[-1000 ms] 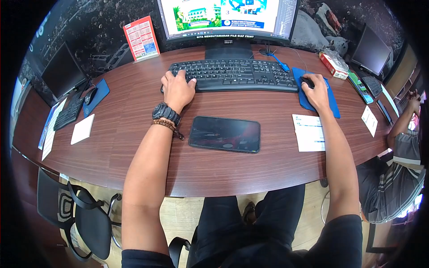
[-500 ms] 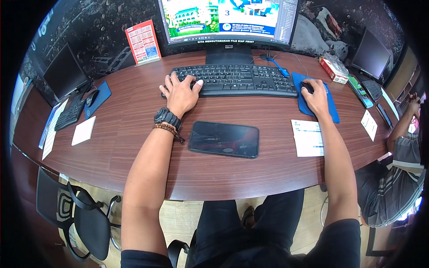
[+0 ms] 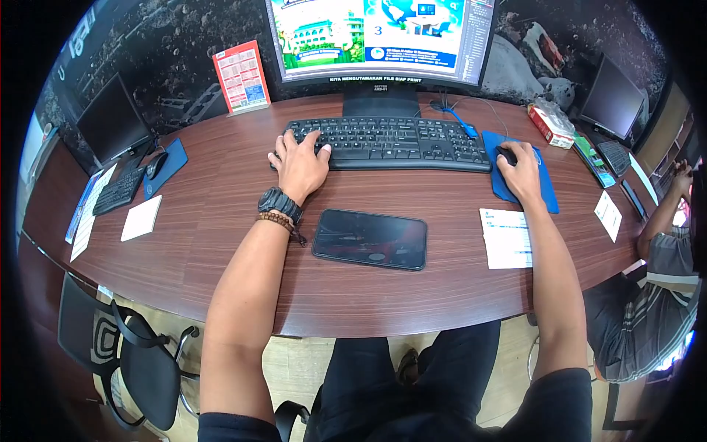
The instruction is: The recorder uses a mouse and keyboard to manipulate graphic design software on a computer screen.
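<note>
My left hand rests with spread fingers on the left end of a black keyboard; a dark watch and beaded bracelet circle that wrist. At the keyboard's right, my right hand is wrapped over a black computer mouse, mostly hidden beneath it, on a blue mouse pad. Behind the keyboard stands a lit monitor showing blue and green page designs. A black smartphone lies face up between my forearms. Beside my right forearm is a printed paper slip, partly covered by the arm.
A red-framed desk calendar stands left of the monitor. Farther left are another monitor and a white notepad. A red-and-white box sits at back right. Someone else's arm shows at far right; an office chair stands lower left.
The whole view has tilted up slightly, so the desk items sit lower in the picture. My left fingers have shifted a little on the keys; my right hand remains on the mouse.
</note>
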A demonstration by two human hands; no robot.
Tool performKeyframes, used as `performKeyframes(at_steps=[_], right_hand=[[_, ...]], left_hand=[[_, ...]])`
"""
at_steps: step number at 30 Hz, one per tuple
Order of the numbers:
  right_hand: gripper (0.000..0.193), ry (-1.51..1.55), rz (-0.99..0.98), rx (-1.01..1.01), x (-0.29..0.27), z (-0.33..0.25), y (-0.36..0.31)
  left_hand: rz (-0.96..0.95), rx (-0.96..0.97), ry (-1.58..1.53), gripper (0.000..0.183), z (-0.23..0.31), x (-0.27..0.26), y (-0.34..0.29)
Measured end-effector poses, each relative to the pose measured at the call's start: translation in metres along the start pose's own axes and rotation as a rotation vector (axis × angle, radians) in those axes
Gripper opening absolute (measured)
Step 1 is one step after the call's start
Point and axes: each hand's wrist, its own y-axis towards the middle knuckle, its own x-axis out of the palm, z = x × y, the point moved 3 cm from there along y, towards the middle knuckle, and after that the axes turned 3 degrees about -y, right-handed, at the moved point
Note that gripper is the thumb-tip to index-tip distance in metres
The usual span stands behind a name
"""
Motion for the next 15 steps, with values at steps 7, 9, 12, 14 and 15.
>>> performKeyframes(at_steps=[7,9,12,14,15], right_hand=[[0.037,0.006,-0.005,0.011,-0.0015,-0.0013,0.0003],[0.037,0.005,-0.004,0.016,-0.0015,-0.0026,0.0002],[0.037,0.006,-0.009,0.026,-0.0014,-0.0016,0.0002],[0.036,0.008,-0.011,-0.010,-0.0012,-0.0003,0.0009],[0.036,0.008,-0.011,-0.010,-0.0012,0.0009,0.0011]], left_hand=[[-0.012,-0.012,0.010,0.053,0.0003,-0.0029,0.0002],[-0.008,-0.022,0.009,0.056,-0.0022,-0.0021,0.0012],[-0.016,-0.035,0.022,0.059,-0.0013,-0.0016,0.0015],[-0.023,-0.037,0.019,0.059,0.0002,-0.0023,0.0013],[-0.028,-0.039,0.017,0.060,0.0010,-0.0026,0.0012]])
